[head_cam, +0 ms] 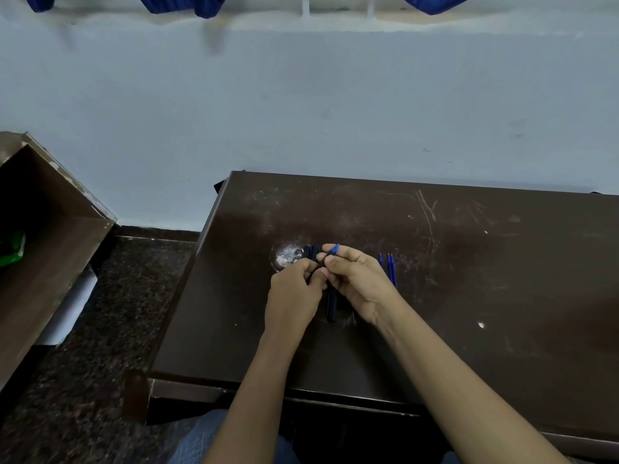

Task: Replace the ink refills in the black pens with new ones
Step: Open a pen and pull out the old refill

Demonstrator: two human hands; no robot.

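A person is sitting at a dark brown wooden table (435,279) with many scratches on its top, and both bare hands are meeting over the middle of it. The left hand (294,289) is curling its fingers and thumb around a black pen barrel (331,304), which is sticking out below the hands toward the person, with its lower end lying on or just above the table; I cannot tell which. The right hand (358,279) is pinching a thin blue ink refill (334,248) between its thumb and first fingers, and the refill's pointed tip is poking up above the fingers. The two hands are touching each other at the fingertips. Just behind the left hand, more black pen pieces (311,252) are lying on the table, beside a round whitish worn spot (288,257). To the right of the right hand, a few more thin blue ink refills (390,269) are lying side by side on the table, near the hand but not touching it. A pale blue wall (301,112) is standing behind the table. At the left, a brown wooden box-like shelf (50,246) is standing on the dark speckled floor (117,313).
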